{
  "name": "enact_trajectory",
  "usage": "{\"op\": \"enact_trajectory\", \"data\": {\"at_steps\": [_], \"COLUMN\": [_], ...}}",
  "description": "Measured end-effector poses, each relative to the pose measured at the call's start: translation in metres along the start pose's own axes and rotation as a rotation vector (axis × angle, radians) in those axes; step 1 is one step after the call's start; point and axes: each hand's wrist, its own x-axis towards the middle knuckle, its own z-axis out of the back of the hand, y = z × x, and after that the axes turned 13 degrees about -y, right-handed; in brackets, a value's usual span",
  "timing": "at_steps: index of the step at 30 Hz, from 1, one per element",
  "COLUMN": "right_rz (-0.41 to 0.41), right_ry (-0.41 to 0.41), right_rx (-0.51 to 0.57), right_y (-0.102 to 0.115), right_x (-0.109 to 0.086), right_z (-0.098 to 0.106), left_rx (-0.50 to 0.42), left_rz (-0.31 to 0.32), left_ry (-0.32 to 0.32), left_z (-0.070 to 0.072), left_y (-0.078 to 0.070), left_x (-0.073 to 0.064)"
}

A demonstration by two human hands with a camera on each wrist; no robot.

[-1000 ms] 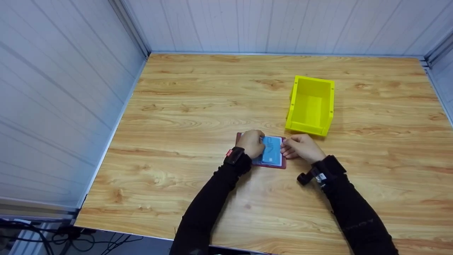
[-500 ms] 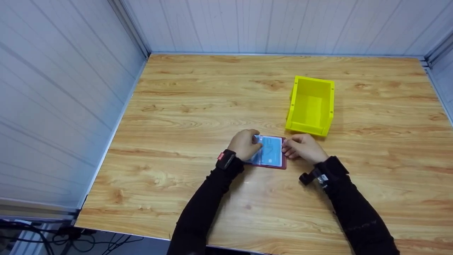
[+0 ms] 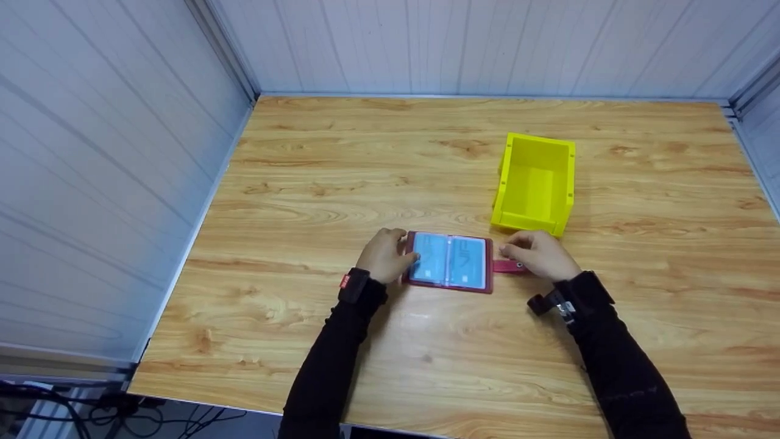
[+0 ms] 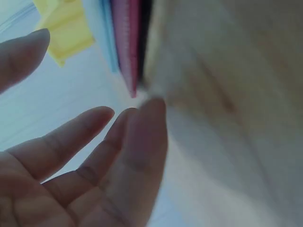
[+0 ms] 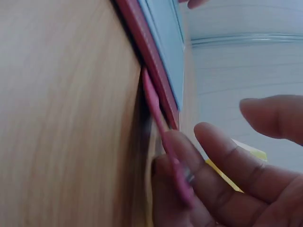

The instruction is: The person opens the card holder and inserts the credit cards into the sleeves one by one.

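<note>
A dark red card holder (image 3: 490, 265) lies spread open on the wooden table, with a blue card (image 3: 431, 259) in a clear sleeve on the left side and another blue card (image 3: 468, 263) on the right. At its left edge is my left hand (image 3: 385, 256), thumb and fingers apart, with nothing held in the left wrist view. A pink strap (image 3: 506, 266) with a metal snap sticks out from the right edge. My right hand (image 3: 539, 255) is over the strap's end. In the right wrist view the strap (image 5: 158, 111) touches the lower fingers, while the thumb stands apart.
A yellow bin (image 3: 536, 183) stands just beyond my right hand. Pale panels (image 3: 475, 49) wall the table (image 3: 341, 171) at the back and sides. Black cables (image 3: 146, 414) hang past the front left corner.
My left hand has slid left off the cards to the holder's left edge, uncovering both cards. The right hand has moved slightly right, and the strap now shows.
</note>
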Motion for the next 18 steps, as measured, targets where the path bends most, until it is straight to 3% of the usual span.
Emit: {"op": "enact_trajectory", "data": {"at_steps": [3, 8, 12, 18], "right_rz": [0.020, 0.075, 0.069, 0.049], "right_ry": [-0.012, 0.044, 0.102, 0.119], "right_rx": [-0.058, -0.138, -0.113, -0.039], "right_y": [-0.002, -0.008, -0.011, -0.012], "right_x": [-0.001, -0.003, -0.001, 0.002], "right_z": [0.002, 0.005, 0.004, 0.001], "left_rx": [-0.012, -0.069, -0.134, -0.199], "left_rz": [0.022, 0.076, 0.131, 0.174], "left_ry": [0.022, 0.055, 0.082, 0.111], "left_z": [0.000, -0.002, -0.002, -0.004], "left_y": [0.001, 0.004, 0.006, 0.007], "left_x": [0.001, 0.002, 0.004, 0.006]}}
